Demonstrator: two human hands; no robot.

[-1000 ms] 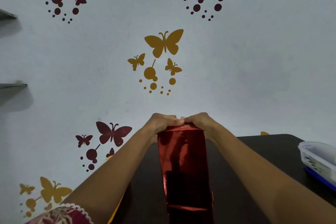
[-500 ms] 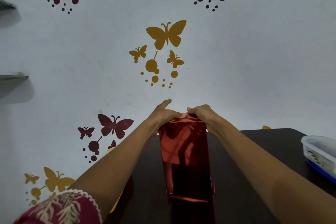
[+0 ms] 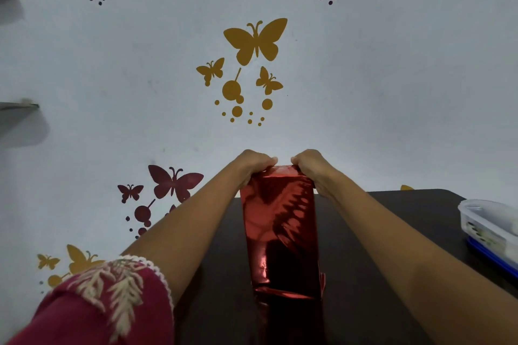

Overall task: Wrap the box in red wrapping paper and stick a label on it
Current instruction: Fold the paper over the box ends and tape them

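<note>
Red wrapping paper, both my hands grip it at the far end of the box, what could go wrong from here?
1. The left hand and right hand both pinch the far edge of the red wrapping paper; the shiny foil could tear or crease if pulled hard.
2. Its near end, where a flap sticks out at the right corner, has no hand on it and may spring open.

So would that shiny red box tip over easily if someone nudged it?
Probably: the box stands tall and narrow on the table, so a push near its top would likely topple it. Its glossy paper looks slippery, so it may slide in a loose grip. The left hand and right hand grip its top edge, which likely steadies it.
</note>
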